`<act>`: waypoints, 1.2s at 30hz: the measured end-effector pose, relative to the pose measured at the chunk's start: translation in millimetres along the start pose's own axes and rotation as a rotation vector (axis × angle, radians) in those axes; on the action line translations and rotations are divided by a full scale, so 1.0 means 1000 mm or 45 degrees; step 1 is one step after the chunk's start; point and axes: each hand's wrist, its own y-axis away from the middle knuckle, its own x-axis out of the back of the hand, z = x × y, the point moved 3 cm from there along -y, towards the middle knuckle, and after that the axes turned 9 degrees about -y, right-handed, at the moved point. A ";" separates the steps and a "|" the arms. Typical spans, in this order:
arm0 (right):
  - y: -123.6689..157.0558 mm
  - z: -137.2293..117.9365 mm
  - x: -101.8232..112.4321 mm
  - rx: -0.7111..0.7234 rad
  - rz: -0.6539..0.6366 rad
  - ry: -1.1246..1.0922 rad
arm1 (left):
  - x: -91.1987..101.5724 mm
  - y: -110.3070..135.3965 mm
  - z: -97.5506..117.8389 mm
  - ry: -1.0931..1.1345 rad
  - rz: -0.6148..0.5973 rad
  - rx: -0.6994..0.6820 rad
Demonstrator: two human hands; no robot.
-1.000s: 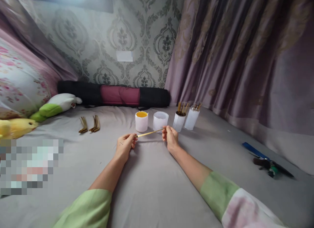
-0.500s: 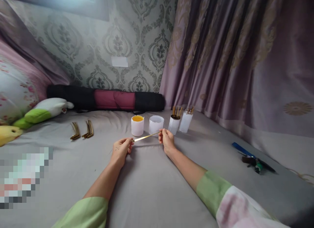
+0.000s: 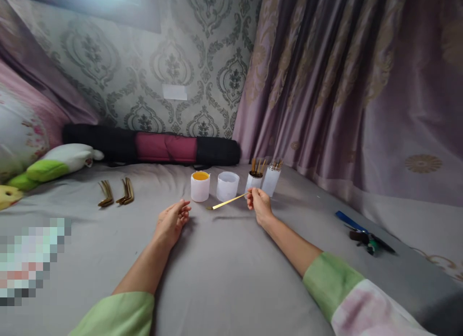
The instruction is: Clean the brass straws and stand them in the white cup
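Note:
My right hand pinches one end of a thin golden strip, which points left just above the grey sheet. My left hand rests on the sheet with loose, parted fingers and holds nothing; the strip's free end is a little to its right. Just beyond stand a white cup of yellow liquid, an empty white cup, a cup of golden sticks and a clear jar of sticks.
Two bundles of bent golden strips lie at the left. A black and maroon rolled bag lies along the wall. Plush toys sit at far left. A blue ruler and pliers lie at right, near the curtain.
My left hand has let go of the strip's left end and dropped to the sheet. My right hand has carried the strip a little to the right.

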 end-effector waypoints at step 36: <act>-0.053 -0.152 0.053 0.324 0.186 0.329 | 0.007 -0.003 0.003 0.311 -0.034 0.134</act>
